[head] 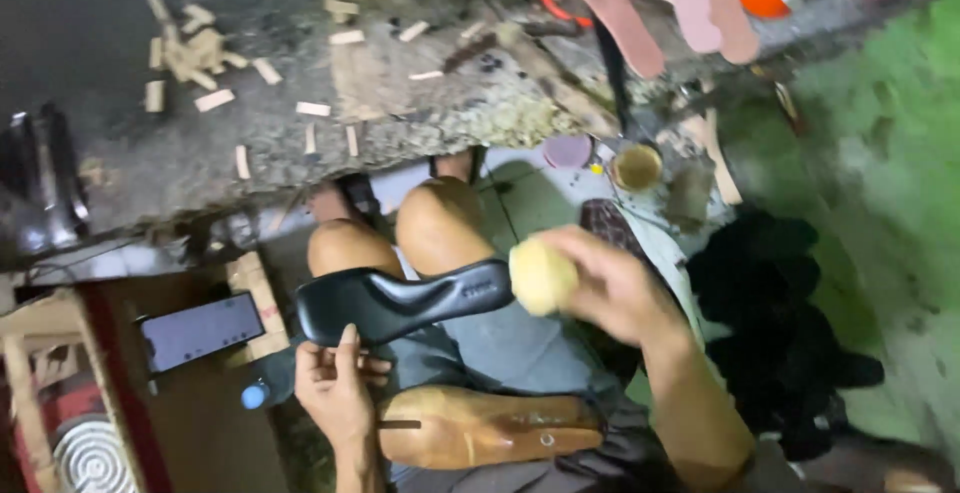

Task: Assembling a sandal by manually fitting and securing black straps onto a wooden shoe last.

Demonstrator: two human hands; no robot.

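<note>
My left hand [335, 383] grips the heel end of a black shoe sole [400, 300], held flat over my knees. My right hand [610, 288] holds a pale yellow sponge-like pad [542, 275] against the toe end of that sole. A wooden shoe last [490, 428] lies across my lap, just below the sole and beside my left wrist.
A phone with a lit screen [200, 331] lies on a wooden bench at the left. Small wood offcuts [200, 53] litter the rough floor ahead. A small open tin [637, 165] and a pink lid [568, 150] sit past my knees. Black cloth [780, 323] is heaped at the right. Pink shoe lasts [625, 23] hang at the top.
</note>
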